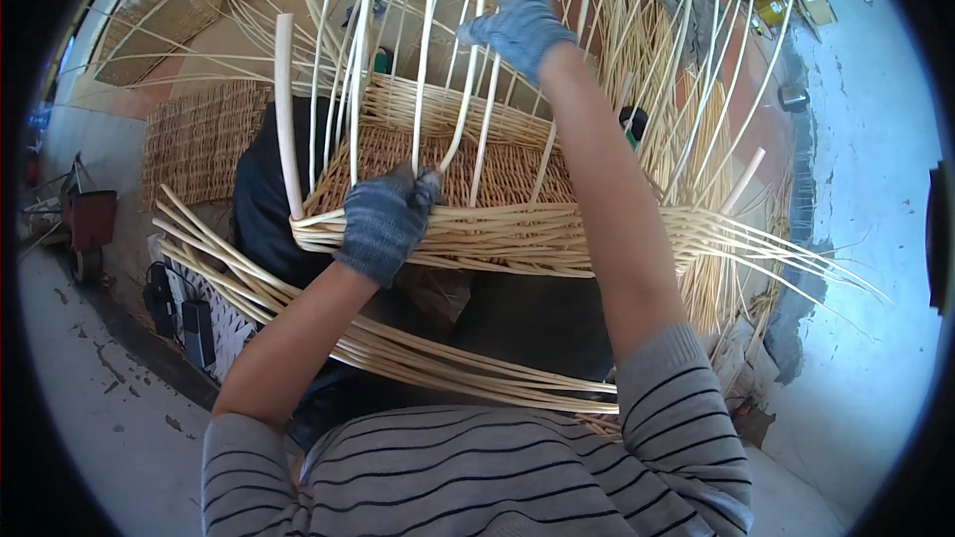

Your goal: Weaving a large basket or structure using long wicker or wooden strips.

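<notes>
A partly woven wicker basket (517,239) lies across my lap, its pale willow stakes standing up from the walls and its browner woven base (487,164) showing inside. My left hand (386,226), in a blue-grey knit glove, is closed at the near wall's upper edge, thumb and fingertips at the foot of a bent willow rod (463,124). Higher up and farther away, my right hand (522,20), gloved alike, has its fingers stretched out and its thumb apart. The same rod's upper length passes beside that thumb; whether they touch, I cannot make out.
A bundle of loose willow rods (448,363) lies across in front of my body. A woven panel (199,144) and a finished-looking basket (164,10) are at the left. Thick upright stakes (286,114) mark the basket's corners. Rod ends (786,254) stick out at right.
</notes>
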Demonstrator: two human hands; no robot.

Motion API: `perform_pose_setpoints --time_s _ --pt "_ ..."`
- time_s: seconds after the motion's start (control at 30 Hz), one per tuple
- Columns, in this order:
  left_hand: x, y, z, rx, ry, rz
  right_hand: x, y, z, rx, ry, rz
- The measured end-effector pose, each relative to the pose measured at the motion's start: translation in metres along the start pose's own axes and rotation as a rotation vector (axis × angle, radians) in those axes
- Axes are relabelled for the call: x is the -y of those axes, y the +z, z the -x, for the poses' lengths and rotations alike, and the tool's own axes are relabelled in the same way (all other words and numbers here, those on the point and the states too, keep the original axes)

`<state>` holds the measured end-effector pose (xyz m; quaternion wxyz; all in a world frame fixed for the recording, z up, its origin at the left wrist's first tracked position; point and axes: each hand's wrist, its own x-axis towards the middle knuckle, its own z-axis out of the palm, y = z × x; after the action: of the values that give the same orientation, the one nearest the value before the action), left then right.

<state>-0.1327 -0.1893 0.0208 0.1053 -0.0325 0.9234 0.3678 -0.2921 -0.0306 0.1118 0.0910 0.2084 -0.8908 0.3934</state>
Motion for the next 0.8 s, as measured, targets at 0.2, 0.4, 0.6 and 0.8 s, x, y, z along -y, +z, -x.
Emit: perform_pose_setpoints --time_s 0.2,0.4,0.6,0.8 --pt "0.002 -0.014 -0.009 0.201 0.033 0.203 -0.024 -0.016 0.157 -0.720 0.199 -0.831" --pt "-0.049 -0.017 -0.011 0.162 -0.196 -0.132 -0.005 -0.016 0.225 -0.738 0.377 -0.941" --pt "-0.106 -0.020 0.003 -0.059 -0.164 -0.550 -0.017 -0.047 0.237 -0.728 0.474 -1.459" --pt "-0.139 0.036 -0.014 0.359 0.334 -0.273 -0.074 -0.129 0.229 -0.615 0.569 -1.023"
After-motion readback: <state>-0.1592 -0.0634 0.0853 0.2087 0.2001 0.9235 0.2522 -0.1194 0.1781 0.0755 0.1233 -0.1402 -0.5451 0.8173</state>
